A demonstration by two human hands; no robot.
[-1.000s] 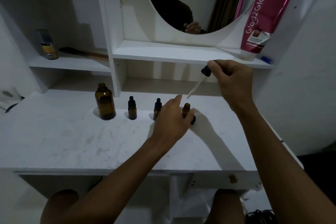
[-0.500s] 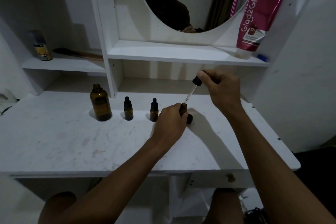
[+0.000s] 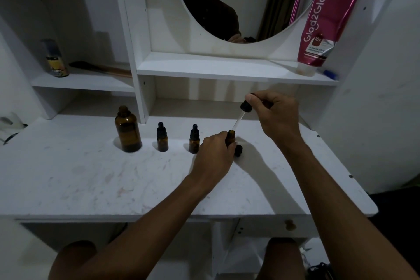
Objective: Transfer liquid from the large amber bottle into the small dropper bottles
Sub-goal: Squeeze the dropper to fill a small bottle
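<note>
Your left hand (image 3: 214, 154) has closed round the open dropper bottle (image 3: 231, 136) standing mid-desk, and your right hand (image 3: 276, 113) has lowered the dropper (image 3: 246, 107), pinched by its black bulb, until the glass tip meets that bottle's mouth. This fill looks under way. To the left stand the near capped bottle (image 3: 194, 140), the far capped bottle (image 3: 162, 137), then the uncapped large amber bottle (image 3: 127, 132). Whether the capped two are filled, you cannot tell.
</note>
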